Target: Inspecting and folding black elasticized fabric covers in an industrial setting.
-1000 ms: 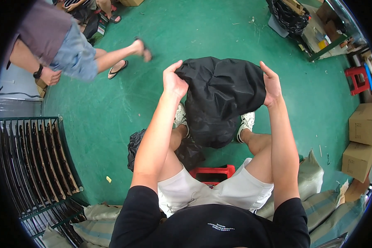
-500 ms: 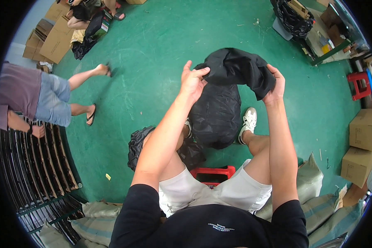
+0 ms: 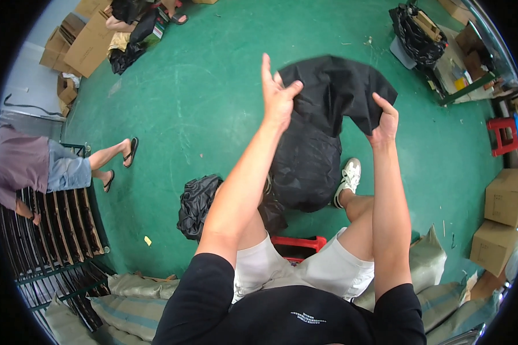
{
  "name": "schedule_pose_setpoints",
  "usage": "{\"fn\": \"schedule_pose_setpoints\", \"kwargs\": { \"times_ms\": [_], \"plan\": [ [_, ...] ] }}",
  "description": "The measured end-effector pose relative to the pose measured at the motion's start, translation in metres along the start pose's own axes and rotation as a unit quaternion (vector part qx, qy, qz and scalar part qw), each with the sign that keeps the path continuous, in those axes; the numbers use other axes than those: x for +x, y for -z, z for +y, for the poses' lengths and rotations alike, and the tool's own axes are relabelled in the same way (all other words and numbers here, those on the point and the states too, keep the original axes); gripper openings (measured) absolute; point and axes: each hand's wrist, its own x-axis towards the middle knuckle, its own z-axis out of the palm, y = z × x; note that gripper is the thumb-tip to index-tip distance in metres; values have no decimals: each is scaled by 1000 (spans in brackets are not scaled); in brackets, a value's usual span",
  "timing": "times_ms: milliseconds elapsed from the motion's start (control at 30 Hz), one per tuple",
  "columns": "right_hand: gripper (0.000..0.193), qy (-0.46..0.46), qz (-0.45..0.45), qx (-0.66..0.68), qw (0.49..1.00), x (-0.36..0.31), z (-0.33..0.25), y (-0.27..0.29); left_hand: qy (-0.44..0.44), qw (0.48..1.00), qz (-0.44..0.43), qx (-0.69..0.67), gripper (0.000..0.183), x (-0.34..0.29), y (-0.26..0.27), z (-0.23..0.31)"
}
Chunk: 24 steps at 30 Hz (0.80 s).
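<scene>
A piece of thin black fabric [image 3: 334,80] is held up in front of me, stretched in an arch between my hands. My left hand [image 3: 278,100] grips its left end under the thumb, with a finger pointing upward. At the other end, my right hand [image 3: 384,121] is closed on the fabric, thumb on top. Below it, a large rounded black fabric bundle [image 3: 306,169] stands on the floor between my feet, its top partly covered by the held piece. Whether the two are joined, I cannot tell. A crumpled black plastic bag [image 3: 197,207] lies beside my left leg.
Under me is a red stool [image 3: 299,242]. Stuffed woven sacks [image 3: 135,313] lie behind me. Cardboard boxes [image 3: 494,247] and another red stool [image 3: 502,137] stand at right. On the left, a person [image 3: 26,158] leans over a rack of dark strips [image 3: 57,224]. Another person sits far left.
The black fabric has spread wider and flatter between my hands. The person at left has moved closer to the rack and reaches to it. My view has shifted slightly.
</scene>
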Motion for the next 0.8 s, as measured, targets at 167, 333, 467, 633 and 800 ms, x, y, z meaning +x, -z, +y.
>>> {"fn": "schedule_pose_setpoints", "kwargs": {
  "times_ms": [167,333,467,633,800],
  "plan": [
    [40,-22,117,-156,981,21,14,34,-38,999,-9,37,102,0,26,-11],
    [43,-113,255,-353,893,11,75,115,212,909,91,346,81,-44,120,-107],
    [49,-80,341,-432,831,-18,125,186,279,884,134,351,51,-96,151,-154],
    [71,-88,413,-406,810,-57,159,244,319,891,198,256,62,-137,129,-157],
    [70,-32,448,-378,809,-76,188,213,230,915,232,239,60,-166,164,-160]
  ]
}}
